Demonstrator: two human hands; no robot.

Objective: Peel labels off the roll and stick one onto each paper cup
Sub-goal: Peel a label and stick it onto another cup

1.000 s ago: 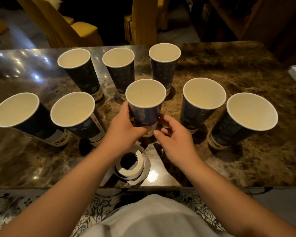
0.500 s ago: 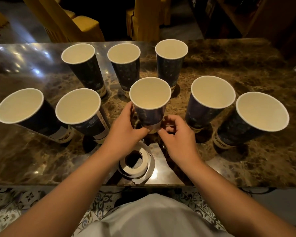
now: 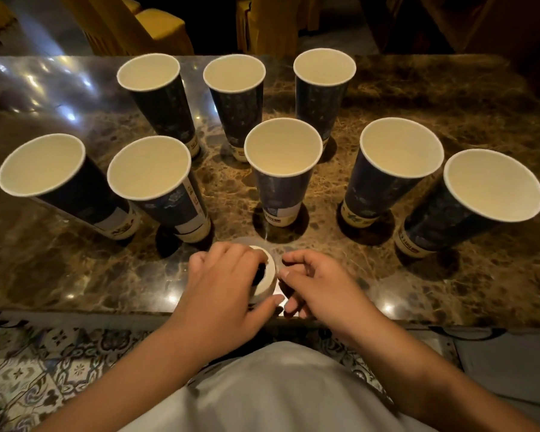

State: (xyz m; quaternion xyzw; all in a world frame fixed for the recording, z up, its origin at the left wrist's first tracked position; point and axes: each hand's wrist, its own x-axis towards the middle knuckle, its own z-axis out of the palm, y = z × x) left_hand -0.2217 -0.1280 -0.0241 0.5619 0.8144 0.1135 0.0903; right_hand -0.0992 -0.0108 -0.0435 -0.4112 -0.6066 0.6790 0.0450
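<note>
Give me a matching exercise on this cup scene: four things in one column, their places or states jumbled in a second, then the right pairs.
Things:
1. left hand
2. right hand
3. label roll
4. middle front cup

Places or states:
A. stands upright, nobody touching it
B. lies near the table's front edge
C. curled just right of the roll
D. grips the roll from above

Pairs: 1-D, 2-C, 3-B, 4-A
</note>
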